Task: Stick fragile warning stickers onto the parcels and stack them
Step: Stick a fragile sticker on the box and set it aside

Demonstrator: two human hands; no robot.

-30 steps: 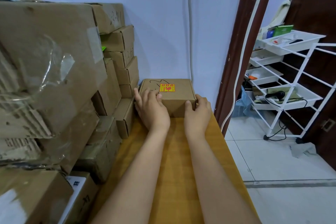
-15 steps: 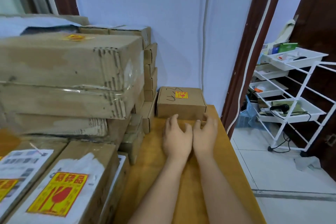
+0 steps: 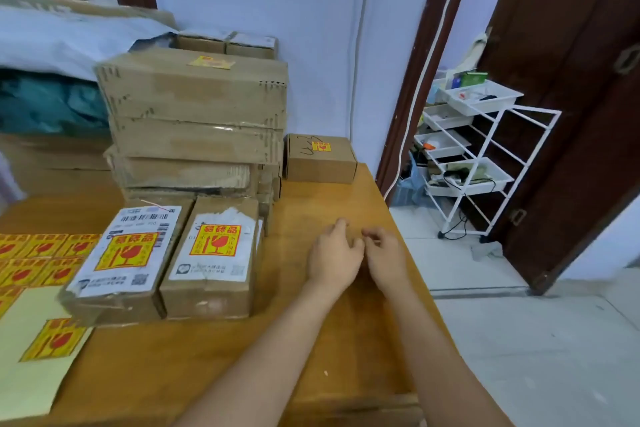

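A small cardboard parcel (image 3: 320, 159) with a yellow fragile sticker stands alone at the table's far end against the wall. My left hand (image 3: 334, 255) and my right hand (image 3: 386, 253) hover side by side over the bare wooden table (image 3: 298, 340), fingers loosely curled, holding nothing. Two stickered parcels (image 3: 214, 256) lie flat at the left, in front of a tall stack of brown boxes (image 3: 194, 114). Sheets of yellow fragile stickers (image 3: 38, 256) lie at the far left, with a single sticker (image 3: 53, 340) on pale backing paper nearer me.
The table's right edge drops to a tiled floor (image 3: 519, 340). A white wire shelf cart (image 3: 478, 152) with trays stands by a dark wooden door (image 3: 571, 107). A grey-white mailer bag (image 3: 62, 42) lies behind the stack.
Both hands let go of the small parcel and drew back towards me, leaving it at the far end. My view swung left, showing the stickered parcels and sticker sheets.
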